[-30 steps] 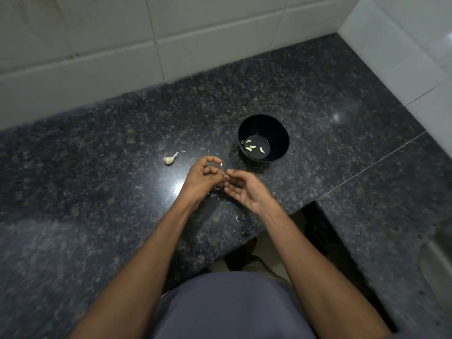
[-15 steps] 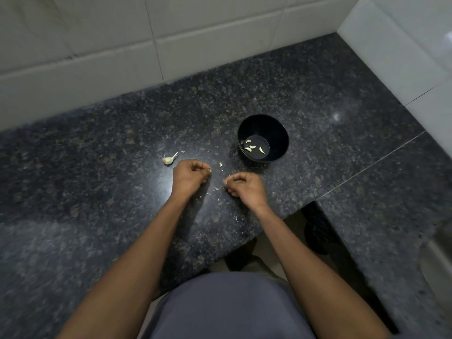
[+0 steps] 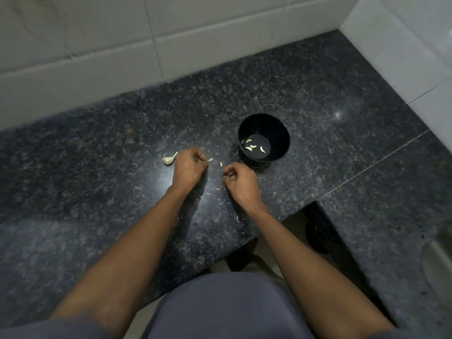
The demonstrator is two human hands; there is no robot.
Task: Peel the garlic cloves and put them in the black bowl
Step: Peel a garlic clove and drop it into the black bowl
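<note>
Bowl point(image 3: 281, 133), black, holds several peeled garlic cloves point(image 3: 252, 146).

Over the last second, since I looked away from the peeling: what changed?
The hands parted: they met over the counter, then dropped to it. The left hand slid left toward the garlic piece; the right hand stayed near the black bowl. Fingers curled; contents hidden. Bowl, its peeled cloves and the garlic piece unmoved.
</note>
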